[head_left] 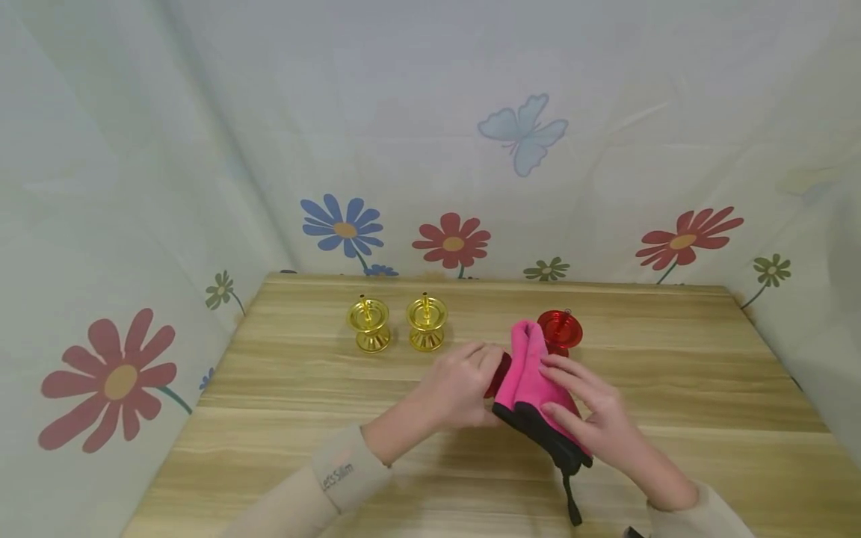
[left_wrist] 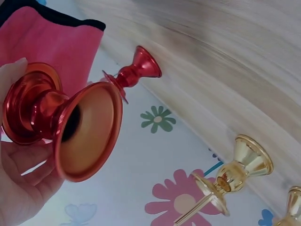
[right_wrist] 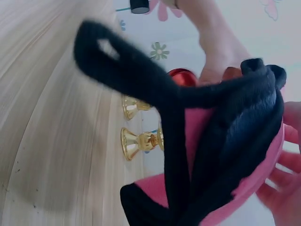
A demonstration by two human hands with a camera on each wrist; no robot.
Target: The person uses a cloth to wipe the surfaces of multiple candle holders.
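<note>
One woodgrain table [head_left: 673,359], backdrop [head_left: 403,112] perhaps cloth

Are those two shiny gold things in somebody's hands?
No, both gold holders stand upright on the wooden table with nobody touching them.

Two candleholders [head_left: 427,317] left of cloth [head_left: 538,382]

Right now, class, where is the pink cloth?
In the head view, the pink cloth is right of centre, between the left hand and right hand, partly in front of the standing red holder.
</note>
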